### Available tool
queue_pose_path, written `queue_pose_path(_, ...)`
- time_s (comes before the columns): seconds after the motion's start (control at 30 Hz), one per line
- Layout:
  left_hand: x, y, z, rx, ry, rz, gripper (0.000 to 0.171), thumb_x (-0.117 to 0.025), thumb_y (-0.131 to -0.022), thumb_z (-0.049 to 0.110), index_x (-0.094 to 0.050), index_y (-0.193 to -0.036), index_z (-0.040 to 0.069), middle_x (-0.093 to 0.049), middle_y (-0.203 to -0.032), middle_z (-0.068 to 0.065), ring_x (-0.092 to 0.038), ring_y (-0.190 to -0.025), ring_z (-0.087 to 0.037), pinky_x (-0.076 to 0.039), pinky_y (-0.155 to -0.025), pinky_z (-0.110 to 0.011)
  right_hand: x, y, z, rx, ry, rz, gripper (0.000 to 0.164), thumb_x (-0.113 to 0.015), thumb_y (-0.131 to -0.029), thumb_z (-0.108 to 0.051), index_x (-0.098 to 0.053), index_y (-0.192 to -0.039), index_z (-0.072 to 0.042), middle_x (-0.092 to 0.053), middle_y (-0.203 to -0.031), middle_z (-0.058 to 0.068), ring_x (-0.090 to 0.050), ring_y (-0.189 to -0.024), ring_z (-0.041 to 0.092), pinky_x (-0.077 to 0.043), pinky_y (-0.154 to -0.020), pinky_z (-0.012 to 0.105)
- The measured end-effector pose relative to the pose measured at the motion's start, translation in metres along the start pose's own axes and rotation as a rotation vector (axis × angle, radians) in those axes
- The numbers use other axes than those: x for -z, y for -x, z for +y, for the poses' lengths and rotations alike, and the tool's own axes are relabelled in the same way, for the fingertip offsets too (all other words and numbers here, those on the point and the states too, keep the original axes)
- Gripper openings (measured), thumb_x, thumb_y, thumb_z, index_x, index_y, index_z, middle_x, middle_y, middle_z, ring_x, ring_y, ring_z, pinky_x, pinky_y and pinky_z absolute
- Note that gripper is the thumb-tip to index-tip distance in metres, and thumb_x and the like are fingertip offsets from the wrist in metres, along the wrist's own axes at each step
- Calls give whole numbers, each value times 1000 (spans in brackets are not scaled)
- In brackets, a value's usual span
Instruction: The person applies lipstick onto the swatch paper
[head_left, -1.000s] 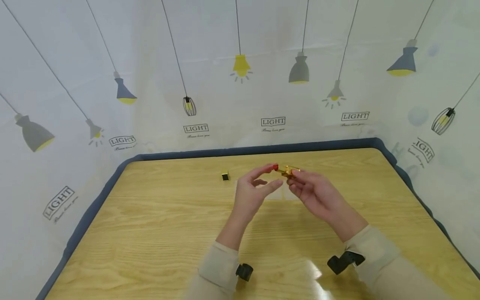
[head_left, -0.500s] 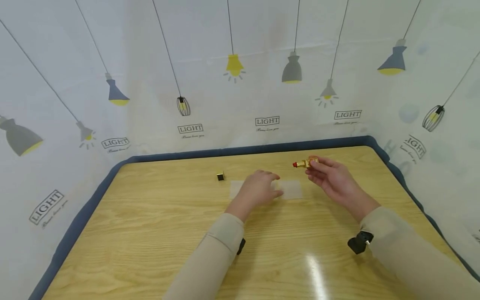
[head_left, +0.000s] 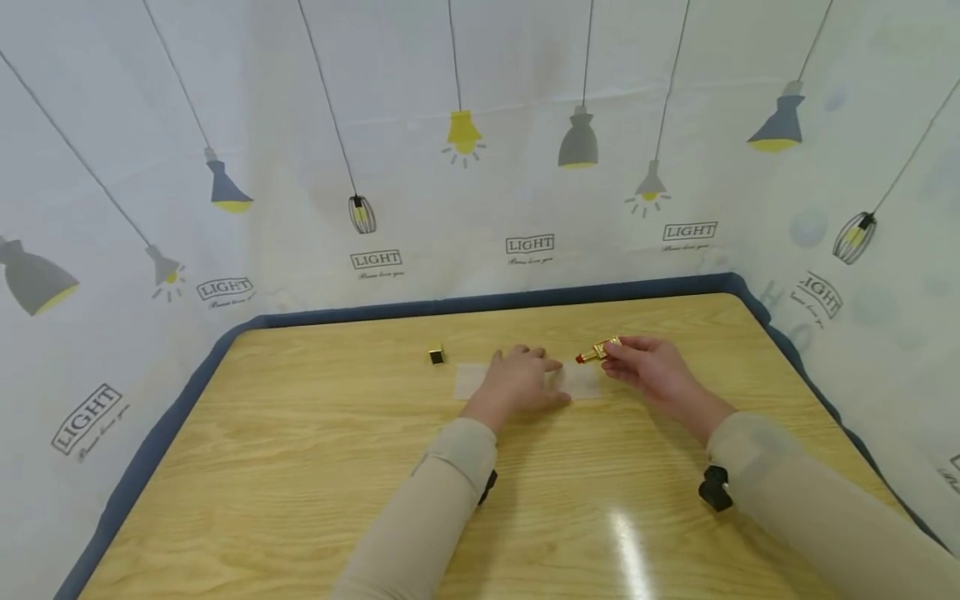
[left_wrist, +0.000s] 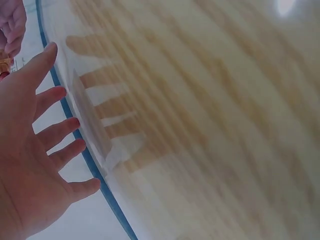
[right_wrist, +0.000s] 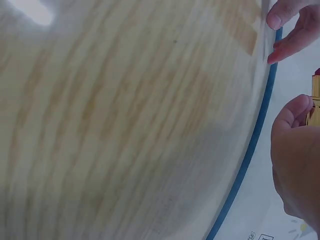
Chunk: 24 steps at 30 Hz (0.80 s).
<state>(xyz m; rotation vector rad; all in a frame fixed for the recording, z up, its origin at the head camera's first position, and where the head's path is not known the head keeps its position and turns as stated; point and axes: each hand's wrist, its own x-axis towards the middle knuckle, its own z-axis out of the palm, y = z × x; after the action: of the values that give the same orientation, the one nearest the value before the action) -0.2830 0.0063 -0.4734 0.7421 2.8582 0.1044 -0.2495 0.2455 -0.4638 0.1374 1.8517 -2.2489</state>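
Note:
In the head view, my right hand grips a gold lipstick by its base, its red tip pointing left and slightly down. The right wrist view shows the thumb against the gold tube. My left hand is over a thin white sheet and hides its middle. Its fingers are spread and hold nothing in the left wrist view; whether they touch the sheet, I cannot tell. A small gold-and-black cap sits left of the sheet, apart from both hands.
The wooden table has a dark blue edging along its back and sides. Behind it rises a pale wall covering printed with lamps. Black wrist cameras are strapped under the sleeves.
My left hand has come away from the lipstick's red tip and lowered over the white sheet. My right hand drew the lipstick right, then brought it lower, its tip tilting down.

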Motion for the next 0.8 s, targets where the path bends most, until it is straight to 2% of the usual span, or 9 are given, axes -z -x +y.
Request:
queue_pose_path(0.2, 1, 0, 0, 10, 15, 2, 69, -60, -99, 71, -50, -159, 39, -44, -170, 1, -35, -160, -31, -28, -128, -67, -5, -4, 8, 7, 57, 8, 71, -66, -106, -17, -30, -158, 16, -74, -97, -8, -76, -88, 6, -63, -87, 22)
queue_pose_path(0.3, 3, 0, 0, 26, 22, 2, 66, -61, -99, 69, -51, -158, 39, -45, -170, 2, -35, -160, -31, -28, -128, -67, -9, -6, 9, 20, 102, 32, 67, -67, -106, -16, -34, -156, 17, -73, -96, -8, -75, -85, 4, -63, -86, 22)
queue_pose_path(0.37, 3, 0, 0, 31, 23, 0, 64, -61, -100, 68, -53, -157, 40, -45, -170, 2, -35, -160, -31, -30, -127, -66, -12, -7, 9, 33, 171, 48, 64, -67, -106, -16, -39, -153, 17, -72, -98, -7, -75, -84, 3, -64, -85, 22)
queue_pose_path(0.53, 2, 0, 0, 22, -2, -11, 63, -58, -101, 69, -53, -157, 40, -43, -171, 1, -37, -159, -31, -37, -124, -62, -18, -11, 10, 49, 373, 83, 55, -68, -106, -20, -51, -147, 13, -72, -118, 12, -74, -87, 4, -64, -82, 22)
queue_pose_path(0.63, 3, 1, 0, 18, -23, -19, 66, -57, -100, 71, -50, -158, 41, -40, -172, 1, -36, -159, -30, -38, -124, -62, -20, -13, 12, 60, 435, 96, 52, -69, -105, -20, -56, -144, 11, -70, -127, 20, -75, -87, 5, -64, -81, 23)
queue_pose_path(0.8, 5, 2, 0, 9, -31, -44, 70, -57, -98, 74, -46, -160, 43, -36, -174, 2, -34, -161, -31, -37, -125, -63, -23, -17, 15, 86, 501, 88, 48, -72, -104, -22, -61, -139, 9, -74, -118, 18, -74, -85, 6, -64, -80, 25)
